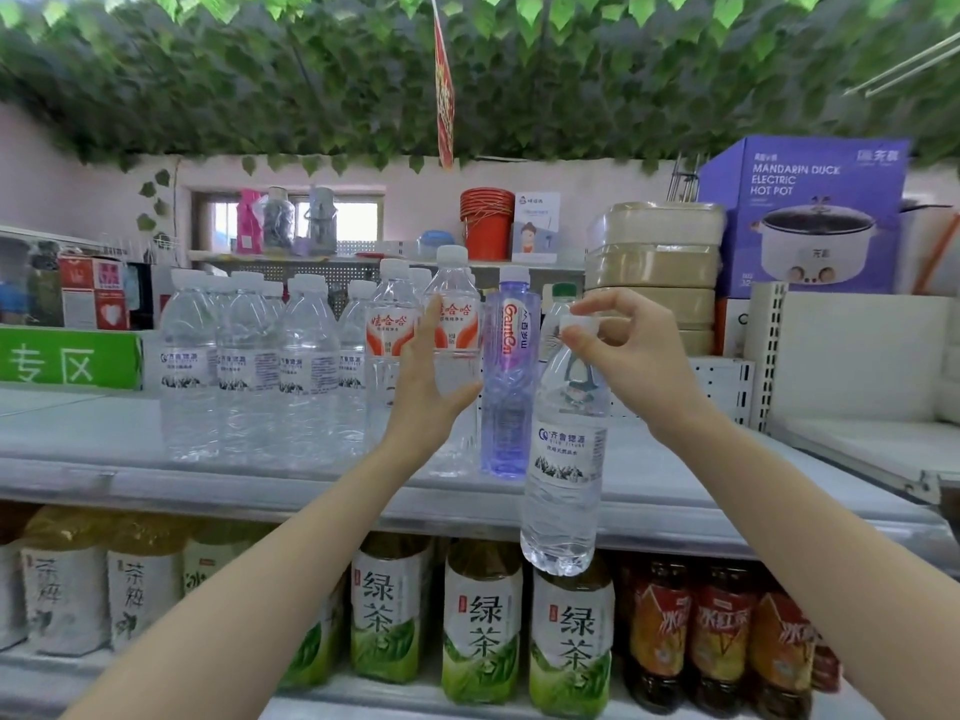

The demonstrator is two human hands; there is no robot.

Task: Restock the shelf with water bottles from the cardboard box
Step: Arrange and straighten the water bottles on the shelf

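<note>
My right hand (626, 350) pinches the white cap of a clear water bottle (563, 459), which hangs in front of the shelf edge (208, 485). My left hand (428, 387) wraps round a red-labelled clear bottle (454, 356) standing on the shelf, thumb on its right side. A purple bottle (506, 387) stands between the two. Several clear water bottles (249, 366) with blue-and-white labels stand in a group on the shelf to the left. The cardboard box is out of view.
Green tea bottles (483, 615) and red-labelled drinks (722, 631) fill the shelf below. Stacked beige boxes (654, 262) and a purple hot pot box (810, 215) stand at the back right. A green sign (67, 358) is at left. Bare shelf lies right of the purple bottle.
</note>
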